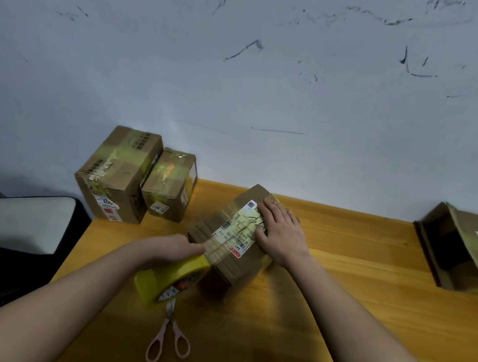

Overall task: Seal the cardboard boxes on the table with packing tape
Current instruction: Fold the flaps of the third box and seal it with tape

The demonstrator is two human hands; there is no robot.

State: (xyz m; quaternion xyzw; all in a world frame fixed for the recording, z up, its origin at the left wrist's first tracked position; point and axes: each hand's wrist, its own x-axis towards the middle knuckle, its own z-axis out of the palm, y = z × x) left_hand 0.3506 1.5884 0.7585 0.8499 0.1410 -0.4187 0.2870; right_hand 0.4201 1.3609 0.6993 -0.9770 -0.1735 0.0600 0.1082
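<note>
Nearest the camera, pink-handled scissors (169,340) are lying on the wooden table (336,309), just in front of the box being sealed (234,239) and below the tape roll. The blades are pointing up toward that box, partly hidden under the roll.

The left hand (174,247) is gripping the yellow tape roll (168,279), fingers curled over its top edge, at the box's near left corner. A clear strip of tape (220,237) is stretching from the roll up along the box's top, following its long axis, which is running from near left to far right.

The right hand (280,229) is pressing flat on the far part of the box's lid, fingers straight and spread over the shipping label (238,228), pinning the strip's far end.

So the left hand is nearer the scissors; cutting likely means freeing a hand first.

Beyond the box's left, two taped boxes (132,178) are standing against the wall. Well to its right, an open box (460,251) is waiting unsealed.
</note>
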